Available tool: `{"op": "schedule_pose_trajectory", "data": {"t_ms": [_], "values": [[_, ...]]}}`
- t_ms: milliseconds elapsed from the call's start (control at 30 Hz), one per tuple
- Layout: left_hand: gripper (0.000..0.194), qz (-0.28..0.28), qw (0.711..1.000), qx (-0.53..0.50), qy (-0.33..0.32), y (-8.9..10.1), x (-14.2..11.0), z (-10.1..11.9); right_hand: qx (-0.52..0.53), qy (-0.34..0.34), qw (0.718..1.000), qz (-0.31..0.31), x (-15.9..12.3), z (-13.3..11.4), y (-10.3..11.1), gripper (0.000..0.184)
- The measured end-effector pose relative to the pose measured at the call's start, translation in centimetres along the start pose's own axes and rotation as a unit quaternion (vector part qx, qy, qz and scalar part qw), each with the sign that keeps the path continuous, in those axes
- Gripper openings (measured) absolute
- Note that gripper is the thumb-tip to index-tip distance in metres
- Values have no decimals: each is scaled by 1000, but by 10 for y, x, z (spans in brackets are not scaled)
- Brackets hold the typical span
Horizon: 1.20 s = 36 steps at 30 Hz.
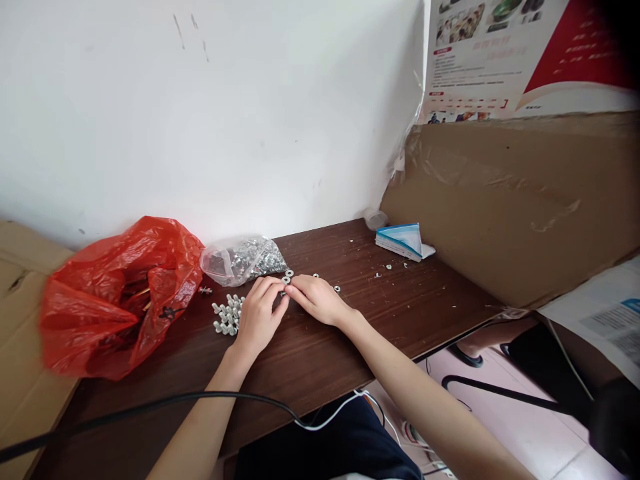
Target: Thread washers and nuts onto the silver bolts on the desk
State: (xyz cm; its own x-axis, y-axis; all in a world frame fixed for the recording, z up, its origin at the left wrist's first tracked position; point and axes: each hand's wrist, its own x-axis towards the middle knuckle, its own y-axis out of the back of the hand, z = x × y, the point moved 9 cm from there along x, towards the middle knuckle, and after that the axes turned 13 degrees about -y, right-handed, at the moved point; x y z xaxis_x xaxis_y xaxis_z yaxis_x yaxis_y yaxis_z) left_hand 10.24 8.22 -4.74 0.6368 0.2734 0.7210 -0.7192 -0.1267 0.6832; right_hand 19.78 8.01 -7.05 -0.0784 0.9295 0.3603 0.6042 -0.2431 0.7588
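My left hand (259,311) and my right hand (315,297) meet at the fingertips over the dark wooden table (320,353). Both are pinched closed on something small where they touch; I cannot make out what it is. Just left of my left hand stands a cluster of assembled silver bolts (227,315). A clear plastic bag of metal hardware (243,259) lies right behind my hands. Loose washers (287,273) are scattered near my fingertips.
A crumpled red plastic bag (117,293) sits at the left. A small blue-and-white packet (403,240) lies at the back right by a cardboard panel (520,200). A black cable (150,407) crosses the table's near edge. A white wall is behind.
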Motion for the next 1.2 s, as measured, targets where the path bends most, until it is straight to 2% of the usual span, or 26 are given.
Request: {"op": "schedule_pose_trajectory", "data": {"t_ms": [167, 433, 633, 767, 900, 1000, 1100, 1200], "values": [[9, 0, 1000, -5, 0, 0, 1, 2, 6, -16, 1000, 11, 1, 3, 4, 43], [9, 4, 1000, 0, -3, 3, 1, 0, 16, -36, 999, -8, -1, 1, 3, 27], [7, -7, 1000, -12, -2, -1, 1, 1, -43, -32, 999, -4, 0, 3, -3, 39], [7, 0, 1000, -29, 9, -1, 1, 0, -45, -40, 998, 5, 1, 6, -4, 42], [21, 18, 994, -90, 60, -3, -2, -9, -22, -65, 997, 27, 2, 11, 3, 43], [26, 37, 978, -157, 133, -7, -8, -23, -6, -85, 996, 42, 2, 14, 9, 42], [26, 49, 943, -241, 225, -15, -16, -38, -4, -89, 995, 48, 2, 15, 11, 42], [31, 32, 904, -312, 288, -27, -23, -46, -1, -85, 995, 46, 2, 15, 10, 42]]}}
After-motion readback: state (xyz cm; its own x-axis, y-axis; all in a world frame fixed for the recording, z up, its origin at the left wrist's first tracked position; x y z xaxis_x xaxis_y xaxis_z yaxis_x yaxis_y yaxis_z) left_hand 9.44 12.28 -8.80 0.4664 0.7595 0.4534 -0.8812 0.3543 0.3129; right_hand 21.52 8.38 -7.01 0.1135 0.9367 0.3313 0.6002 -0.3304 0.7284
